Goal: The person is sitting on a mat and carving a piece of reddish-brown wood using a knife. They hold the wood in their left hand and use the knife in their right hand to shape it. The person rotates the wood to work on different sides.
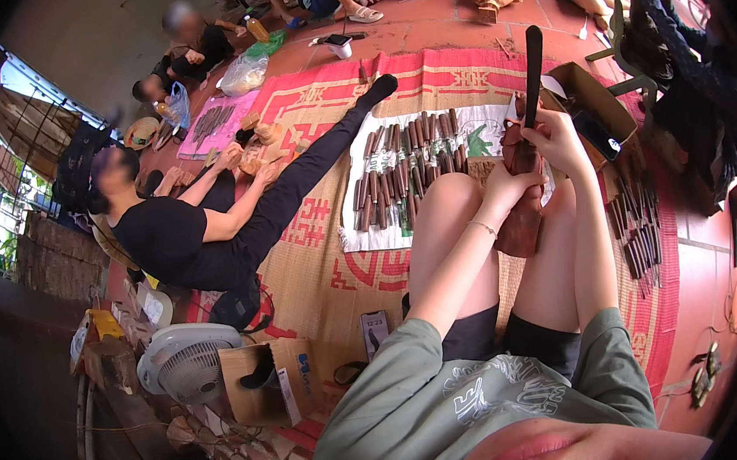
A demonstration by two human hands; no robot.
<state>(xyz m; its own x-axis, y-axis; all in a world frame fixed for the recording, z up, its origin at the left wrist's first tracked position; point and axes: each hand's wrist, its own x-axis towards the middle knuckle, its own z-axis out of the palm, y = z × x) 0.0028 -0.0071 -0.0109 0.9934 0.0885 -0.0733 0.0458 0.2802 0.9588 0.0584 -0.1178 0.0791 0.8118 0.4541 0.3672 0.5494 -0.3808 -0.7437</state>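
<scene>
Between my knees stands a reddish-brown wooden carving (522, 230), upright. My left hand (509, 187) is wrapped round its middle. My right hand (560, 140) is closed near the carving's top, at the lower end of a long, dark, blade-shaped tool (533, 62) that points up and away. Its exact kind cannot be made out, and the fingers hide where it meets the wood. Beyond my knees, several wood-handled carving chisels (411, 160) lie in rows on a white sheet (368, 240).
More chisels (638, 228) lie to my right, beside a cardboard box (609, 93). On the left, a person in black (167, 230) sits handling a pale wooden carving (266, 142), one leg stretched across the mat (302, 271). A fan (189, 361) and an open carton (296, 359) stand near left.
</scene>
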